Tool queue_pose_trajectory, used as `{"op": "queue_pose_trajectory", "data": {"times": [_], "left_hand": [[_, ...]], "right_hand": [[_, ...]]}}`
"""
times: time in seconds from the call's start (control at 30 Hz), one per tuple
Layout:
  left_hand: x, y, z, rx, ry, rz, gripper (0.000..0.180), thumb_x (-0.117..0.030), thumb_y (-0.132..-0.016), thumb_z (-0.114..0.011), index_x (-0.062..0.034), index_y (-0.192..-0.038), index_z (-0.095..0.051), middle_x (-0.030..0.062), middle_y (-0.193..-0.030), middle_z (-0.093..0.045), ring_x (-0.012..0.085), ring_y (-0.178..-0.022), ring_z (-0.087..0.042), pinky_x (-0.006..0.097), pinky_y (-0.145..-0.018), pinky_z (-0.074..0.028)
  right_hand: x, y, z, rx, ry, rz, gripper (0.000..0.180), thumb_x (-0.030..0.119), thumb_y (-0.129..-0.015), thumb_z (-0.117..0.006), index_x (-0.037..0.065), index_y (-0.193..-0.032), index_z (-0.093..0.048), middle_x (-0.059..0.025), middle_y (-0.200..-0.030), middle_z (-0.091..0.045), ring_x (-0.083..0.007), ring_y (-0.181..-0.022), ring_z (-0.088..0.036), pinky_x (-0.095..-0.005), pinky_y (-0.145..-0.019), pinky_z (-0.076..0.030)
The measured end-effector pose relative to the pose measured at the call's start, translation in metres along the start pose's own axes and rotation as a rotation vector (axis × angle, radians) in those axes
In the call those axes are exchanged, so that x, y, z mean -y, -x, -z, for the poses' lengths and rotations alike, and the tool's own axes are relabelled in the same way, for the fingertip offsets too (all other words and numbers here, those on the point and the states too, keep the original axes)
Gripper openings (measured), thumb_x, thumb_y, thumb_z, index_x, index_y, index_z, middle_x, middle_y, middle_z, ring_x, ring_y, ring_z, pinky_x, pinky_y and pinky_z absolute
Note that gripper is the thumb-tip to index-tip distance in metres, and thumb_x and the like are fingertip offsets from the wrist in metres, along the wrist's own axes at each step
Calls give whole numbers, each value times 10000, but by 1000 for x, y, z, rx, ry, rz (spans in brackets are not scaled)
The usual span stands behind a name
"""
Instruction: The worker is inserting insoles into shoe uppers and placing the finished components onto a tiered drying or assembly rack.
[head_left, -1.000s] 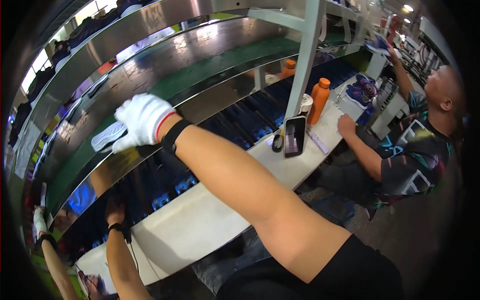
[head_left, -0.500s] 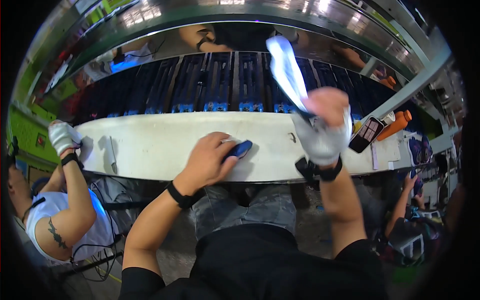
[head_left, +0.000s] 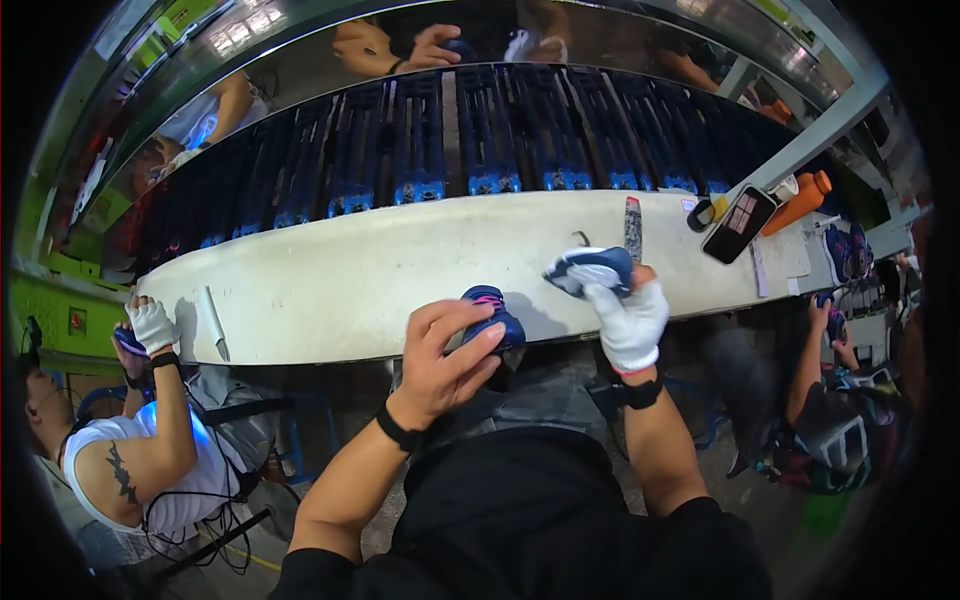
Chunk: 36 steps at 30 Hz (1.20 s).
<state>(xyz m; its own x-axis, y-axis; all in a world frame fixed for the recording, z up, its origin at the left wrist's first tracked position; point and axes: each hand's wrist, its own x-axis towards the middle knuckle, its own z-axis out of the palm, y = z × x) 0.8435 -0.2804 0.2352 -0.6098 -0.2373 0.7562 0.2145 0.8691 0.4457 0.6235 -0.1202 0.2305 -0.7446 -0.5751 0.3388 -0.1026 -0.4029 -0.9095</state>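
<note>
A small navy shoe (head_left: 494,318) with pink laces is at the table's front edge. My bare left hand (head_left: 447,362) is around it from the left, fingers over its upper and laces. To the right, my right hand (head_left: 628,325), in a white glove that leaves fingertips bare, grips a navy and white shoe (head_left: 590,272) above the table. Motion smears this second shoe, so its details are unclear. Behind it lies a flat strip-like tool (head_left: 633,228) with a dark speckled body and a red end.
A white worktable (head_left: 350,285) fronts a conveyor of dark blue slats (head_left: 420,140). At right are a phone (head_left: 740,224), an orange bottle (head_left: 797,203) and a slanting metal post (head_left: 815,135). A white-handled knife (head_left: 213,318) lies at left. Co-workers (head_left: 130,450) sit on both sides.
My right hand has come down and nearer with the navy and white thing it was swinging above the conveyor. My left hand has moved the laced shoe to the table's front edge.
</note>
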Motion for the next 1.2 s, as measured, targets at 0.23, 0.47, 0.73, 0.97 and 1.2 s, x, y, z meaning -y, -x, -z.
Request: {"op": "queue_pose_trajectory", "data": {"times": [0.23,0.47,0.73,0.97,1.2], "left_hand": [[-23,15,18,-57,136,299,371,-49,-895,-871,-11,-1236,-730,215,-1298,-793,299,-925,-802,350,-772,-604],[-34,10,40,-76,264,324,218,-108,-935,-879,4,-1042,-727,282,-1354,-757,302,-932,-837,323,-722,-643],[-27,12,49,-8,138,341,339,-204,-884,-936,-32,-987,-663,229,-1343,-772,340,-867,-822,338,-681,-642],[-13,14,60,-8,141,240,360,-186,-884,-934,-29,-1006,-634,241,-1278,-791,299,-776,-799,332,-641,-626],[-6,20,59,-58,234,302,366,-155,-882,-934,-26,-999,-612,242,-1221,-810,274,-768,-808,325,-662,-632]], "right_hand": [[10,47,-26,387,-70,28,365,224,-917,-941,-8,-1070,-705,-287,-1249,-771,-282,-1098,-771,-389,-934,-611],[-11,60,-60,404,-37,61,380,305,-942,-916,43,-1114,-700,-339,-1511,-642,-340,-1181,-771,-404,-962,-610],[-12,54,-70,447,96,154,404,287,-938,-916,77,-1121,-622,-314,-1482,-667,-354,-1113,-792,-414,-892,-648],[-7,55,-81,480,263,262,458,226,-898,-949,103,-1117,-567,-289,-1440,-700,-353,-1063,-807,-412,-865,-663],[-5,55,-90,462,350,277,465,168,-870,-970,83,-1077,-563,-253,-1374,-742,-360,-1125,-807,-410,-885,-671]]}}
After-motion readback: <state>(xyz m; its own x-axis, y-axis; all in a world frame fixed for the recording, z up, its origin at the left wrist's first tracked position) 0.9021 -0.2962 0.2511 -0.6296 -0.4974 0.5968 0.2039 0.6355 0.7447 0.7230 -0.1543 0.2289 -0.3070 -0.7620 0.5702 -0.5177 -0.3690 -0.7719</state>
